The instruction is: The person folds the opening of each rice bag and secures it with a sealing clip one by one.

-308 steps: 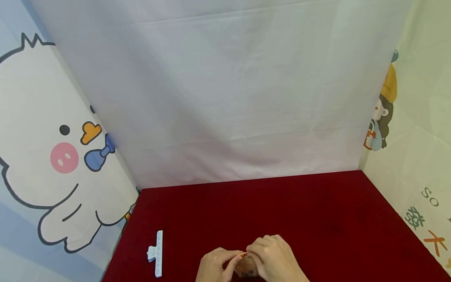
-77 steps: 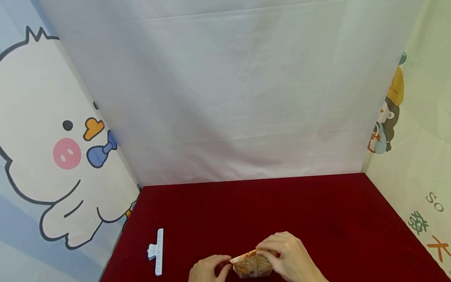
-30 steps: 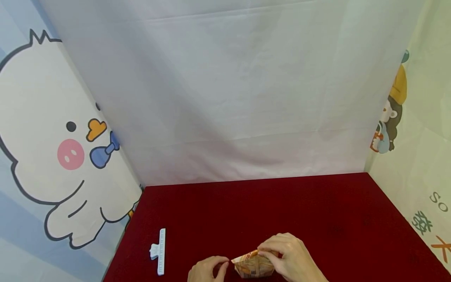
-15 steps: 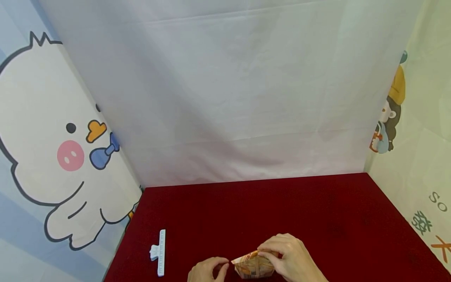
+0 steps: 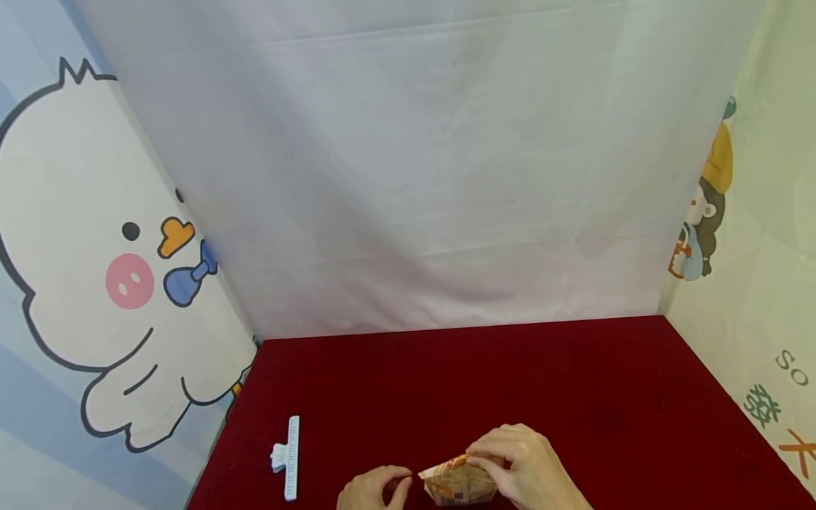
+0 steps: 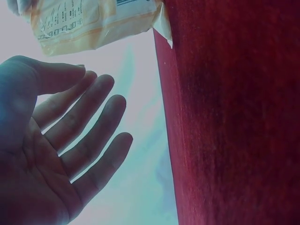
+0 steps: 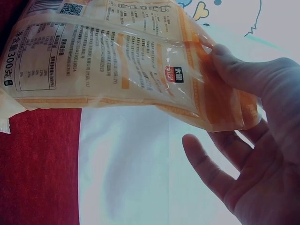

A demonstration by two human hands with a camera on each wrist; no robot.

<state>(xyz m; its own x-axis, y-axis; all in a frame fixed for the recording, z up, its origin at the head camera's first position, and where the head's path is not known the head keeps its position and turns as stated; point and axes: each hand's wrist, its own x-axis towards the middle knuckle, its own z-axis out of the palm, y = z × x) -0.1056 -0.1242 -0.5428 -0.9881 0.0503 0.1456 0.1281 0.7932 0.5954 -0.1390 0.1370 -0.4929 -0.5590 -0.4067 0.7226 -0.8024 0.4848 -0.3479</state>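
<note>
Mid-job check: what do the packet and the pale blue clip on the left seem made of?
Packet: probably thin, glossy plastic film, judging by shiny highlights and soft creases. Pale blue clip: likely rigid plastic, from its even colour and straight edges; too small to judge its finish.

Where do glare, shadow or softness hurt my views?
Head: soft shadows on the white cloth backdrop, fine print on the orange-and-cream plastic bag unreadable; left wrist: bright glare behind the bare left hand, its palm dark; right wrist: sheen on the bag, large print legible.

Pale fabric (image 5: 414, 177) hangs behind a red tabletop (image 5: 478, 382).
</note>
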